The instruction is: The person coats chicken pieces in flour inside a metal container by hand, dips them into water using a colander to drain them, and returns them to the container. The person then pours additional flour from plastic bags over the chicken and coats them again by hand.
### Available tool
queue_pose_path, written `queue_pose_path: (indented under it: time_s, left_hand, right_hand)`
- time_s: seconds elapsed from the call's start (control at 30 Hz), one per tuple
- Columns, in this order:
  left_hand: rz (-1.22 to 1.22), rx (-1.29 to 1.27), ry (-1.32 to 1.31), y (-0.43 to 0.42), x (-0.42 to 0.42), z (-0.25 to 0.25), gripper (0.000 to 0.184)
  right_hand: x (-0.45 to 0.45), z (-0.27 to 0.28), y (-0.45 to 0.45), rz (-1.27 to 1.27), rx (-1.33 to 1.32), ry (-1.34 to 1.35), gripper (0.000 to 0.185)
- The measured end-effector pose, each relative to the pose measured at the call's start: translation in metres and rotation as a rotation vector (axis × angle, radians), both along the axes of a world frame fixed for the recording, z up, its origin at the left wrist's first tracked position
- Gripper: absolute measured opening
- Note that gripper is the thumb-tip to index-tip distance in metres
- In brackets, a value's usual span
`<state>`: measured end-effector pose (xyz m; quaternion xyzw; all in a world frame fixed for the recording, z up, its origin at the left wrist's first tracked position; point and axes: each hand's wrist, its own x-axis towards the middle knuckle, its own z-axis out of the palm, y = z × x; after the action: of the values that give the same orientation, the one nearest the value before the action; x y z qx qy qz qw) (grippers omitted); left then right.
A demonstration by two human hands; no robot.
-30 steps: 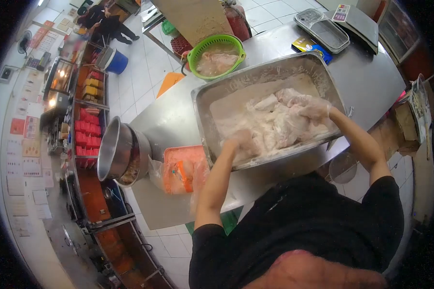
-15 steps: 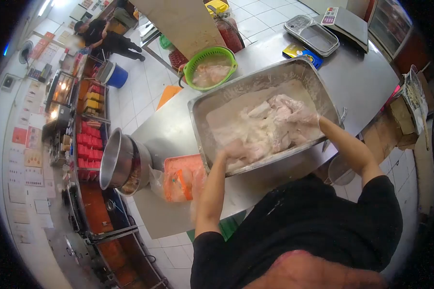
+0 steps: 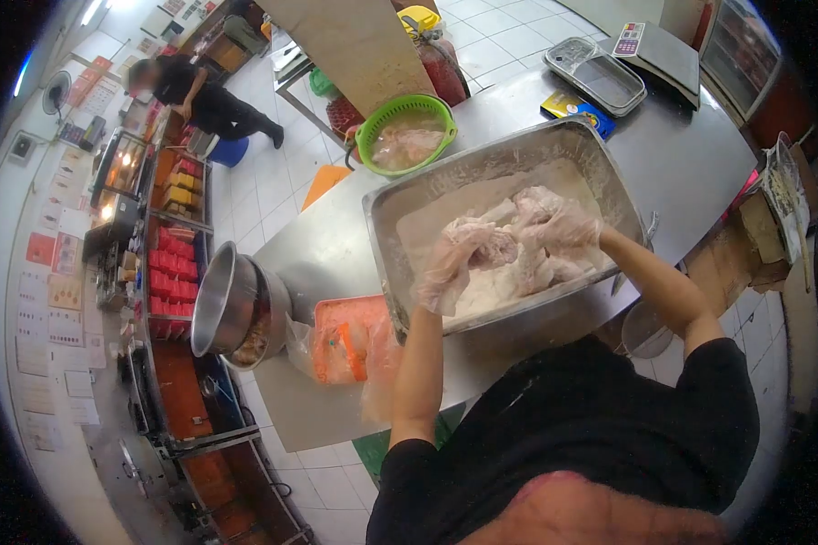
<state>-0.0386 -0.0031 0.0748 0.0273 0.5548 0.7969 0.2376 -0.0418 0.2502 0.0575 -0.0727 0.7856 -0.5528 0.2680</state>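
A deep metal tray holds white flour and several raw, flour-coated chicken pieces. Thin clear plastic gloves cover both hands. My left hand, at the left side of the tray, is closed around a floured chicken piece, raised a little above the flour. Across from it, my right hand is curled over another coated piece near the tray's middle. Its fingertips are partly lost among the pale meat and flour.
Behind the tray sits a green basket with raw meat. An orange-red tray and metal bowls stand left. A lidded container and scale are far right. A person stands in the background.
My left hand has lifted out of the flour with a chicken piece and moved inward. My right hand stays over the chicken. The background person has shifted, and the view has tilted slightly.
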Motion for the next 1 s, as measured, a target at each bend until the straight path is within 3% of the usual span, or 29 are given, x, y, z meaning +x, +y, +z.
queue_pose_path:
  time_s: [0.07, 0.1, 0.17, 0.23, 0.3, 0.37, 0.4, 0.5, 0.53, 0.57, 0.6, 0.67, 0.7, 0.73, 0.77, 0.8, 0.87, 0.9, 0.93, 1.0]
  left_hand:
    - [-0.284, -0.061, 0.280, 0.003, -0.016, -0.007, 0.026]
    - [-0.278, -0.062, 0.274, 0.010, -0.017, -0.003, 0.026]
    - [-0.281, -0.534, 0.274, 0.030, -0.016, 0.006, 0.031]
    - [-0.252, -0.467, 0.318, 0.029, -0.024, -0.024, 0.035]
    - [-0.208, -0.398, 0.371, 0.020, -0.029, -0.023, 0.039]
    - [-0.038, -0.223, -0.013, 0.002, -0.025, 0.011, 0.045]
    - [-0.019, -0.223, -0.007, -0.012, -0.036, 0.006, 0.045]
    - [0.009, -0.177, 0.286, -0.050, -0.071, -0.056, 0.053]
    - [0.075, -0.386, 0.300, -0.058, -0.083, -0.081, 0.055]
    - [0.149, -0.592, 0.314, -0.062, -0.094, -0.093, 0.057]
    - [0.164, -0.583, 0.325, -0.061, -0.097, -0.097, 0.057]
    - [0.146, -0.647, 0.338, -0.057, -0.096, -0.101, 0.063]
    - [0.062, -0.881, 0.346, -0.054, -0.090, -0.068, 0.069]
    - [0.070, -0.872, 0.335, -0.053, -0.090, -0.075, 0.069]
    - [0.104, -0.854, 0.379, -0.050, -0.090, -0.084, 0.060]
    - [0.141, -0.838, 0.429, -0.050, -0.093, -0.089, 0.051]
    - [0.144, -0.899, 0.373, -0.052, -0.087, -0.070, 0.054]
    - [0.132, -0.963, 0.316, -0.053, -0.085, -0.063, 0.057]
    - [0.146, -0.962, 0.311, -0.054, -0.085, -0.070, 0.057]
    - [0.221, -0.925, 0.434, -0.053, -0.089, -0.085, 0.060]
  right_hand:
    - [0.010, 0.050, -0.021, 0.187, 0.441, 0.738, 0.045]
    - [0.011, 0.046, -0.029, 0.193, 0.437, 0.734, 0.045]
    - [0.008, 0.036, -0.041, 0.242, 0.258, 0.836, 0.042]
    - [0.007, 0.039, -0.042, 0.193, 0.357, 0.835, 0.041]
    - [-0.001, 0.033, -0.038, 0.155, 0.457, 0.845, 0.040]
    - [-0.016, 0.005, -0.024, 0.259, 0.602, 0.785, 0.044]
    - [-0.024, -0.008, -0.018, 0.300, 0.648, 0.771, 0.046]
    - [-0.042, 0.000, -0.019, 0.296, 0.203, 0.694, 0.043]
    - [-0.049, 0.011, -0.022, 0.319, 0.085, 0.676, 0.042]
    - [-0.057, 0.075, -0.049, 0.351, 0.405, 0.522, 0.036]
    - [-0.069, 0.109, -0.066, 0.372, 0.723, 0.351, 0.031]
    - [-0.121, 0.091, -0.056, 0.388, 0.532, 0.806, 0.022]
    - [-0.139, 0.114, -0.075, 0.419, 0.710, 0.768, 0.019]
    - [-0.150, 0.139, -0.099, 0.298, 0.744, 0.660, 0.020]
    - [-0.187, 0.120, -0.101, 0.309, 0.388, 0.367, 0.022]
    - [-0.210, 0.106, -0.111, 0.317, 0.394, 0.375, 0.022]
    - [-0.250, 0.077, -0.135, 0.377, 0.446, 0.888, 0.026]
    - [-0.280, 0.049, -0.141, 0.391, 0.445, 0.894, 0.026]
    - [-0.310, 0.017, -0.142, 0.453, 0.163, 0.626, 0.030]
    - [-0.330, 0.003, -0.152, 0.509, -0.112, 0.347, 0.035]
